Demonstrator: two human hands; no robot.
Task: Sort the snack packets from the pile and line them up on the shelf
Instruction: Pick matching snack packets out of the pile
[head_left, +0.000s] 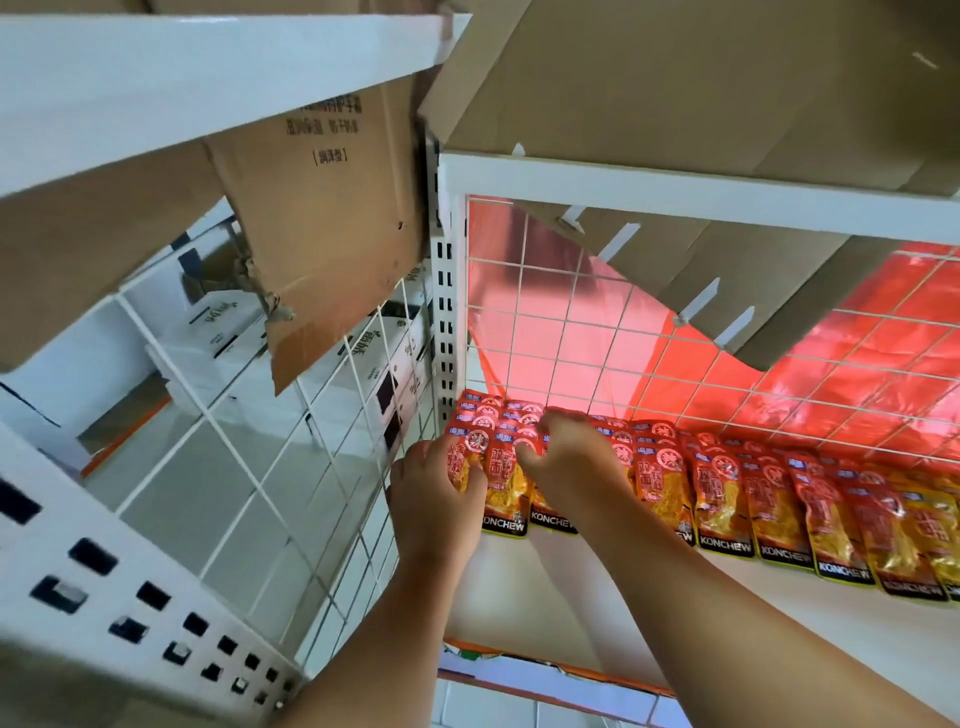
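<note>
Here the left hand (434, 499) pinches the leftmost packet (475, 441) in the shelf's corner, thumb curled on its front. Just beside it, the right hand (571, 460) bends over the next packets (511, 483), thumb on a front and fingers over the tops, seemingly gripping them. The row of packets (769, 499) runs rightward along the white shelf (701, 623), against the wire mesh (597, 338).

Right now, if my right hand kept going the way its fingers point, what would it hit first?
Probably the red snack packets stacked at the row's left end, just ahead of your right hand; the wire grid stands behind them.
</note>
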